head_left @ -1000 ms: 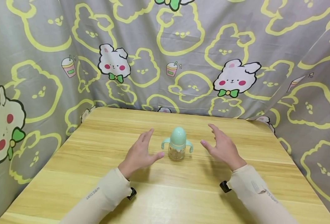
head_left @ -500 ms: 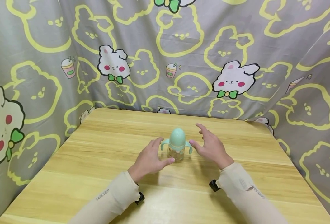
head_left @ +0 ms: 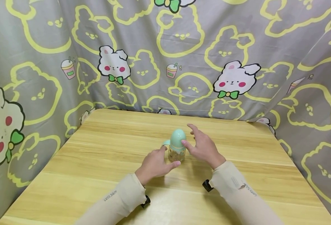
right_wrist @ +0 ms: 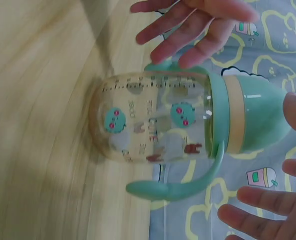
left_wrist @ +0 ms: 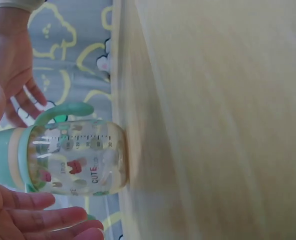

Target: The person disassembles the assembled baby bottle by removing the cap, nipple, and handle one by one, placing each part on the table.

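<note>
Mint-green and clear bottle (head_left: 176,147) between wide-spread hands (head_left: 155,165) — measuring scale (left_wrist: 82,137) plain only in wrist views.

Left hand (head_left: 154,164): come in from well apart to just beside the bottle (head_left: 176,155), thumb now before its base.
Right hand (head_left: 206,149): moved inward too, thumb now overlapping the mint cap (head_left: 177,137).
Right handle (right_wrist: 188,189): plain a second ago, now hidden from above.
Left handle (head_left: 166,142): lower end newly covered by fingers.
</note>
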Tool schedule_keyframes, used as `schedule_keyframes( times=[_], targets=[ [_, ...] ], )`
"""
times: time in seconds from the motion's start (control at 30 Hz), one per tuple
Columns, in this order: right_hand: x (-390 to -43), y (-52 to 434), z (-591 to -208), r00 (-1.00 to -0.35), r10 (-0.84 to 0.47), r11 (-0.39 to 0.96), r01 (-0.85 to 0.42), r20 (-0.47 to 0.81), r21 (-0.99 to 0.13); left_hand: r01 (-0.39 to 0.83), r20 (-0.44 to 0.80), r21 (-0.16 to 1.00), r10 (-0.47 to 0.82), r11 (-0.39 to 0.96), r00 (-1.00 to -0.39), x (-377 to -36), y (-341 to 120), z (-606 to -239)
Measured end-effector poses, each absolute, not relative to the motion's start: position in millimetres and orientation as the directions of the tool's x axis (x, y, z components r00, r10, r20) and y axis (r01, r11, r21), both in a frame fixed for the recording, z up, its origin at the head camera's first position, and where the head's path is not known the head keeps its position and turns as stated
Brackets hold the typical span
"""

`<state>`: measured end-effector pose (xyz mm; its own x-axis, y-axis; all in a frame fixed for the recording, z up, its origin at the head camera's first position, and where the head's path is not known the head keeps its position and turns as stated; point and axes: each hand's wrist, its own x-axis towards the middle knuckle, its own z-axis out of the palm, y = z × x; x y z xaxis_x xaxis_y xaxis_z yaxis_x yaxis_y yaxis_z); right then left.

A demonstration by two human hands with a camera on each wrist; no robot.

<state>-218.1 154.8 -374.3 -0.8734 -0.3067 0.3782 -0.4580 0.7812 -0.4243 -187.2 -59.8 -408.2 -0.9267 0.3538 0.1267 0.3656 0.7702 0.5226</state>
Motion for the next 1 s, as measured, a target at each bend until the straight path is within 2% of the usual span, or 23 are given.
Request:
schedule_keyframes(
  times=[0.33,1.0],
  targets=[
    [-221.3,137.1,-375.8,-0.863,-0.330,0.749,-0.486,0.383,-0.449,0.340,0.095,0.534,0.345,0.774,-0.934,-189.7,-52.5,-413.9],
    [-223.8,120.1,-376.9,-0.882,-0.321,0.753,-0.458,0.344,-0.472,0.331,0.097,0.551,0.335,0.766,-0.937,-193.7,-43.2,-414.1]
  ],
)
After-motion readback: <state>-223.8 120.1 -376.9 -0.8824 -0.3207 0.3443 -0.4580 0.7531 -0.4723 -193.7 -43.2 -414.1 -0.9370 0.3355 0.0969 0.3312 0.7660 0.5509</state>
